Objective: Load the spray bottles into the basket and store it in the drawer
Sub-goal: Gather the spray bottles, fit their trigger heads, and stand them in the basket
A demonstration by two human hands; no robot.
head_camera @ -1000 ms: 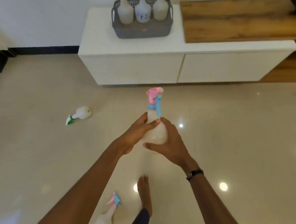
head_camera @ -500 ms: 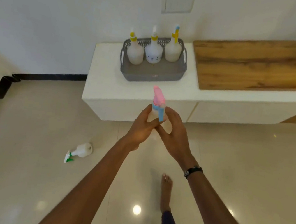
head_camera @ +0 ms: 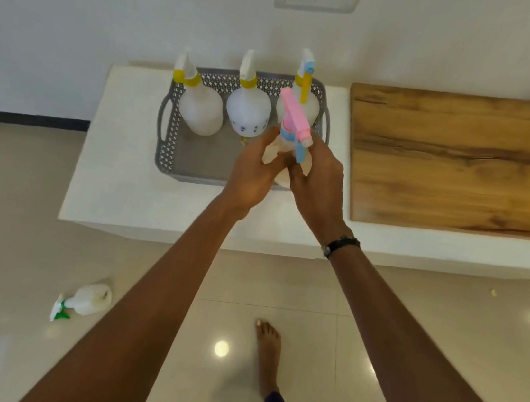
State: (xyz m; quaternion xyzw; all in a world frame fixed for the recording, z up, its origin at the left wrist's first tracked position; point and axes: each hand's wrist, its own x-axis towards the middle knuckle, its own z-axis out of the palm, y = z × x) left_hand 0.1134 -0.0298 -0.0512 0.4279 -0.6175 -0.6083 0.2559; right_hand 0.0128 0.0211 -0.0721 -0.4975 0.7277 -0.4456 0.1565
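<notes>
**Fourth bottle arrives over the basket**

Both hands hold one spray bottle (head_camera: 288,156) with a pink and blue trigger head upright above the front right part of the grey basket (head_camera: 167,140). The left hand (head_camera: 252,172) wraps its fingers round the bottle's left side and the right hand (head_camera: 318,181) curls round the right side, so the body is clamped between them and the nozzle points up and away. Held this way, the bottle can go straight down into the free front row without tipping.

The basket stands on the white desk (head_camera: 118,181), near the wall, with a wooden board (head_camera: 464,159) just beside it on the right. Three bottles with yellow collars (head_camera: 201,108) already stand along its back wall, which leaves the near half open for more. A bottle with a green trigger (head_camera: 85,303) lies on its side on the floor, well apart from the desk, so loading is judged unfinished. No drawer front shows from this angle.

Compared with half a second ago, the person has stepped closer: the basket now sits directly under the hands, where it was beyond them, and the held bottle has moved from in front of the desk's edge to over the basket. The grip looks unchanged.
</notes>
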